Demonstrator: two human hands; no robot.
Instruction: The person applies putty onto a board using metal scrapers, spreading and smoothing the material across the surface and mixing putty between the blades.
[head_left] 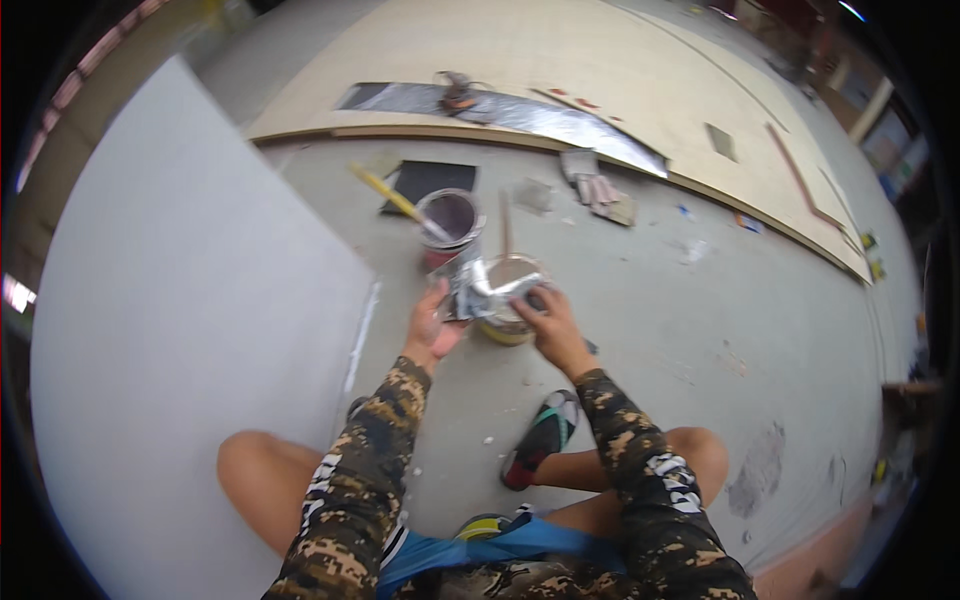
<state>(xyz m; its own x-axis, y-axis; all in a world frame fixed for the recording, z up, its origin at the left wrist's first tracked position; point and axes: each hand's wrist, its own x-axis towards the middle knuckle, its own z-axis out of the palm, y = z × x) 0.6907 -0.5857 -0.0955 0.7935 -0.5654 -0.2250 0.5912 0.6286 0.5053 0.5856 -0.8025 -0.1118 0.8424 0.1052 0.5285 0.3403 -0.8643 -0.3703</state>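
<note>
In front of me my left hand (434, 322) grips a thin grey metal plate (460, 284) from below, smeared with white paste. My right hand (556, 322) is closed on a flat scraper (520, 289), its blade meeting white paste beside the plate; motion blurs the contact. Right behind them stands a can of pale filler (508, 333) with a wooden stick (506, 225) upright in it. Left of that is a reddish can (436, 256) with a dark inside. A paintbrush (385, 190) with a yellow handle leans across its rim.
A large white panel (200, 330) rises at my left. Beyond the cans lies a wide pale board (560, 60), with a silver strip and a power tool (457, 92) on it. Black sheet (412, 182) and gloves (597, 188) lie on the grey floor (690, 300).
</note>
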